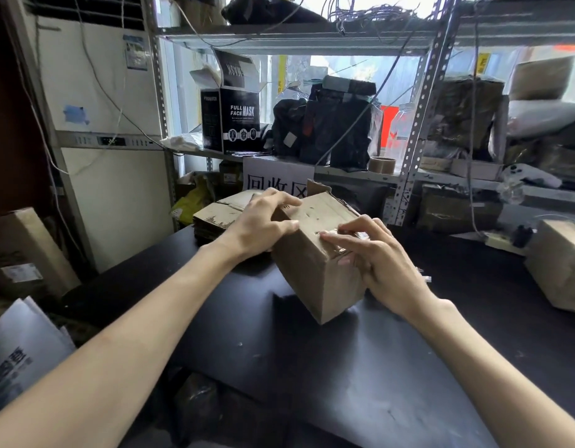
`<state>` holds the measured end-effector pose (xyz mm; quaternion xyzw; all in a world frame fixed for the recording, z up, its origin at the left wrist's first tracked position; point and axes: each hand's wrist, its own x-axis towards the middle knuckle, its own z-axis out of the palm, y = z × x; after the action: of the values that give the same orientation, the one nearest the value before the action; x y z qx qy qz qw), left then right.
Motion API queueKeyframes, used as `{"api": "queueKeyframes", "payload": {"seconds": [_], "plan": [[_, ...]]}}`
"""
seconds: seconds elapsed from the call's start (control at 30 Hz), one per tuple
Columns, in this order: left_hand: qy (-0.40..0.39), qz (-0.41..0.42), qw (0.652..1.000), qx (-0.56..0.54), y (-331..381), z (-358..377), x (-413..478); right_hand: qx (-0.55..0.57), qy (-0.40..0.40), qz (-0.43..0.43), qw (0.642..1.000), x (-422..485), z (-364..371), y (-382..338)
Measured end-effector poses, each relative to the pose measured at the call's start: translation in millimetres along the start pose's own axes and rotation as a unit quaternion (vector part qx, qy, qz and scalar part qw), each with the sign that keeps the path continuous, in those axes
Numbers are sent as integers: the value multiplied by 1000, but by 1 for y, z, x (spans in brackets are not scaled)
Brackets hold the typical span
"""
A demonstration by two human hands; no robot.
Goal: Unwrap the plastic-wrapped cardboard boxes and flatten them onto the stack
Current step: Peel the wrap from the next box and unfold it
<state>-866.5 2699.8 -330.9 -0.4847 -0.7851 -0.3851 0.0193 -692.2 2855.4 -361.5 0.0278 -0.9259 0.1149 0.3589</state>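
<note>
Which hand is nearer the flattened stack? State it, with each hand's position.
Left. The left hand holds the box on its left side, next to the stack; the right hand rests on the box's right side, farther from it.

Carton [240,124] "FULL FACE MASK"; sign [276,176] perhaps "回收区"
</note>
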Motion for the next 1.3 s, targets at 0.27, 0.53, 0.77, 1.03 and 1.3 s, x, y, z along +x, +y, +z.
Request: {"api": "queueKeyframes", "payload": {"seconds": [0.27, 0.53, 0.77, 1.03, 1.3], "plan": [[-100, -4, 991, -86, -4, 8, -9, 63, 115, 60, 990, 9, 23, -10], [16, 1, 999, -47, -6, 45, -3, 117, 90, 178, 973, 15, 6, -6], [9, -8, 999, -52, -4, 46, 0, 128, 102, 247, 955, 20, 3, -3], [-23, -30, 999, -15, -1, 45, 2, 128, 67, 319, 937, 28, -4, -15], [14, 24, 997, -69, -4, 44, -6, 30, 16, 331, 943, 37, 1, -29]]}}
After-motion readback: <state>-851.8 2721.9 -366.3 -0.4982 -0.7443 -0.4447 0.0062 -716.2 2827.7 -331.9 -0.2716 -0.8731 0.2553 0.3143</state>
